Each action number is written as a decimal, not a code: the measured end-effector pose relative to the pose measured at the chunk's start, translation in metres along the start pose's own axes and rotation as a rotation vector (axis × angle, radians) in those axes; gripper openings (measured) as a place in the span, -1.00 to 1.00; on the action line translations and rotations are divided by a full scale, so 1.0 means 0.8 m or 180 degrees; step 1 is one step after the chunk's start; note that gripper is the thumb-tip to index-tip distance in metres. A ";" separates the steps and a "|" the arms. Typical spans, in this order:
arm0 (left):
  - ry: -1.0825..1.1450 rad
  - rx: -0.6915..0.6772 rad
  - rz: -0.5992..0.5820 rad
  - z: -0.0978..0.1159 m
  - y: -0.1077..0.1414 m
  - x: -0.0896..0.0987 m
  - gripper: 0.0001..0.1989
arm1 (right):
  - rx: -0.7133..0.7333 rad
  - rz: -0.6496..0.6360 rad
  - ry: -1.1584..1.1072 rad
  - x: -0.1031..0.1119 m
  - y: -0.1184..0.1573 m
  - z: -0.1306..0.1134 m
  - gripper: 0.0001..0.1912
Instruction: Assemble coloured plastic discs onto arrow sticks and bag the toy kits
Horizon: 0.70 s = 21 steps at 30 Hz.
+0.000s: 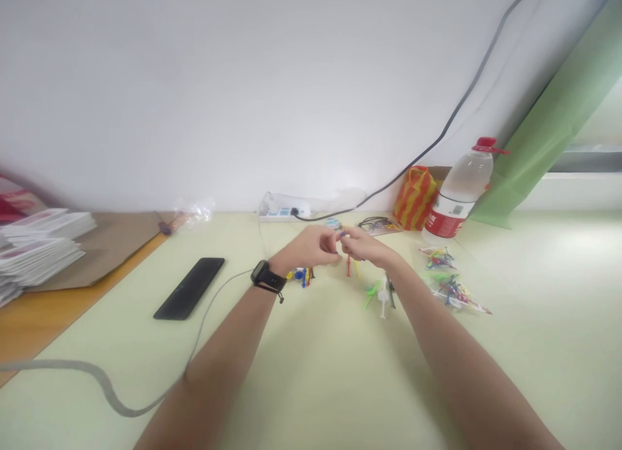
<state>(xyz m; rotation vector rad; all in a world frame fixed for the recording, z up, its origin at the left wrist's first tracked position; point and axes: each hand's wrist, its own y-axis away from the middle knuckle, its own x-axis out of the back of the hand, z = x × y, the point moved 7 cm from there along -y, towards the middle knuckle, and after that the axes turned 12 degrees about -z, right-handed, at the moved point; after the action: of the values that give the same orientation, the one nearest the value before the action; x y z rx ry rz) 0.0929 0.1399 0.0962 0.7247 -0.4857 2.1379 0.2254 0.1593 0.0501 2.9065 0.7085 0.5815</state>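
Observation:
My left hand (317,245) and my right hand (363,245) meet above the middle of the table, fingers bent into pinches. A small blue plastic piece (343,234) shows at the fingertips of my right hand, mostly hidden. What my left fingers pinch is too small to make out. Below them lie a red plastic piece (348,266) and a thin yellow one. Blue, yellow and red pieces (304,277) sit beside my left wrist. Nearer my right forearm are a green piece (371,293), a white piece (383,298) and a dark one, partly covered by the arm.
Clear bags of coloured pieces (454,292) lie right of my right arm. Behind stand a large water bottle (459,194) and a red-yellow striped bag (414,198). A power strip (282,210) lies by the wall. Left are a black phone-like slab (189,288), a cable and stacked white cards (39,259).

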 end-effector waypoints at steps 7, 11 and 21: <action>-0.0689 0.0454 -0.1189 -0.028 -0.004 -0.044 -0.83 | -0.0772 0.0147 0.1537 0.031 -0.001 0.035 -0.64; -0.0907 0.0610 -0.1150 -0.042 -0.004 -0.038 -0.81 | -0.0864 -0.0199 0.1929 0.039 0.014 0.025 -0.80; -0.1073 0.0532 -0.0559 -0.059 0.006 -0.003 -0.58 | -0.1445 -0.1828 0.2376 0.009 0.042 0.034 -0.72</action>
<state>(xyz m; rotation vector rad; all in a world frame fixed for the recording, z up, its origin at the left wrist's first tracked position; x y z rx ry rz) 0.0748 0.1619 0.0579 1.1890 -0.4039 1.9140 0.2559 0.1330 0.0334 1.8940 1.2133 1.5022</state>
